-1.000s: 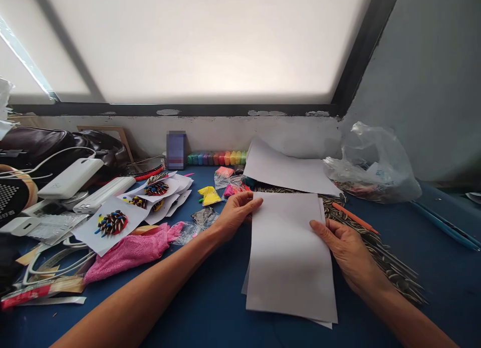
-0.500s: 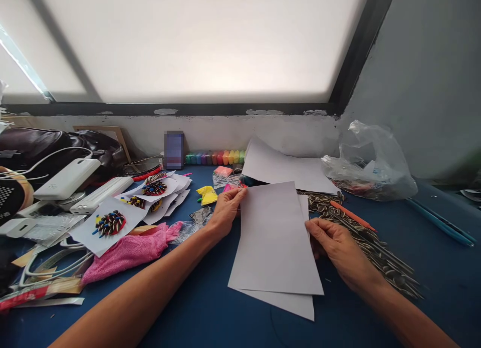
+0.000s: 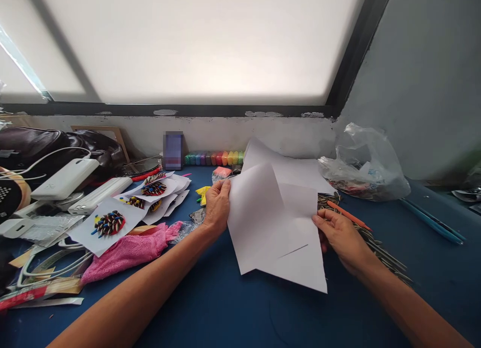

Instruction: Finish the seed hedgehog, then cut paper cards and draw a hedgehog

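Two sheets of white paper overlap above the blue table. My left hand (image 3: pixel 217 205) pinches the left edge of one white paper sheet (image 3: pixel 252 208), which bows upward. My right hand (image 3: pixel 340 238) pinches the right edge of the other white paper sheet (image 3: pixel 306 220). Behind them more white paper (image 3: pixel 296 172) rests at the back. Beside and partly behind my right hand lies a heap of striped seeds (image 3: pixel 389 260), like sunflower seeds, with an orange stick-like tool (image 3: pixel 349 215) on it.
On the left are paper cards with seed-covered shapes (image 3: pixel 108 223), a pink cloth (image 3: pixel 128 255), white power banks (image 3: pixel 65 178) and cables. A row of coloured clay packs (image 3: pixel 214 158) and a phone (image 3: pixel 173 150) stand at the back. A plastic bag (image 3: pixel 370 167) and blue tweezers-like tool (image 3: pixel 432 222) are right.
The two stacked sheets have been spread apart: my left hand has drawn one to the left, bending it, while the other shows more on the right in my right hand.
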`<state>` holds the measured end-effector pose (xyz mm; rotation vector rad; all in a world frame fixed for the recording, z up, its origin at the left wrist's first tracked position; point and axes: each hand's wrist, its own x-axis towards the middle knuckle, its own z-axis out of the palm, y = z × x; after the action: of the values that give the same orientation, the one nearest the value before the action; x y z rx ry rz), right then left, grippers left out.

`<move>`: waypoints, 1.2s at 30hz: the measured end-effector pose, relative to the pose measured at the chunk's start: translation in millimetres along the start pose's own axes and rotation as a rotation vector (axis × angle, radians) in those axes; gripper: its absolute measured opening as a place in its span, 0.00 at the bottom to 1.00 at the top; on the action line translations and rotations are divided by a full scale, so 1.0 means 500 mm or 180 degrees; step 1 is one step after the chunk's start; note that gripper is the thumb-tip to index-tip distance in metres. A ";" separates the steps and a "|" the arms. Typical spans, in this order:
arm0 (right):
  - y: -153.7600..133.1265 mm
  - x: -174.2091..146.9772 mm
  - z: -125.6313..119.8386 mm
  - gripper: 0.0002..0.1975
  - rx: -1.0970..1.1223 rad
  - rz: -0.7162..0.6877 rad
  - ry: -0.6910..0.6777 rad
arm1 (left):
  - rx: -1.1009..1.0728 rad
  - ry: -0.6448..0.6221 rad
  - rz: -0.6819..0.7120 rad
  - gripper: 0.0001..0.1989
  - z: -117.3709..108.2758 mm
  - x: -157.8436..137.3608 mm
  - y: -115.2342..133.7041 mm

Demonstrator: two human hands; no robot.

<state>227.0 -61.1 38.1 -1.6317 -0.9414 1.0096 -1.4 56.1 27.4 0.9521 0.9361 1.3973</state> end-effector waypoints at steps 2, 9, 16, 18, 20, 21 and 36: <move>-0.004 0.013 -0.006 0.10 -0.0051 0.0118 0.0087 | -0.0047 -0.0047 -0.0068 0.15 0.003 -0.004 0.008; -0.064 0.116 -0.015 0.19 -0.0043 0.0357 0.0384 | -0.0255 -0.0148 -0.0281 0.16 0.014 -0.006 0.010; -0.101 0.177 0.007 0.19 0.0193 0.0062 0.0329 | -0.0106 -0.0411 -0.0479 0.19 0.010 -0.010 0.003; -0.091 0.161 0.004 0.19 0.0125 -0.0033 0.0280 | -0.0055 -0.0474 -0.0489 0.20 0.010 -0.008 -0.002; -0.079 0.141 -0.003 0.19 -0.0001 -0.0130 0.0241 | 0.0008 -0.0530 -0.0472 0.20 0.008 -0.005 -0.009; -0.073 0.132 -0.007 0.19 -0.0079 -0.0169 0.0192 | 0.0048 -0.0561 -0.0465 0.20 0.007 -0.003 -0.012; -0.057 0.081 0.052 0.16 -0.2296 -0.0635 -0.0658 | 0.1080 -0.1794 -0.0709 0.17 0.010 -0.023 -0.016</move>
<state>214.2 -9.0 53.4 -1.9708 -1.7130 0.7447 6.3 45.1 21.3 1.3593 0.8225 0.7274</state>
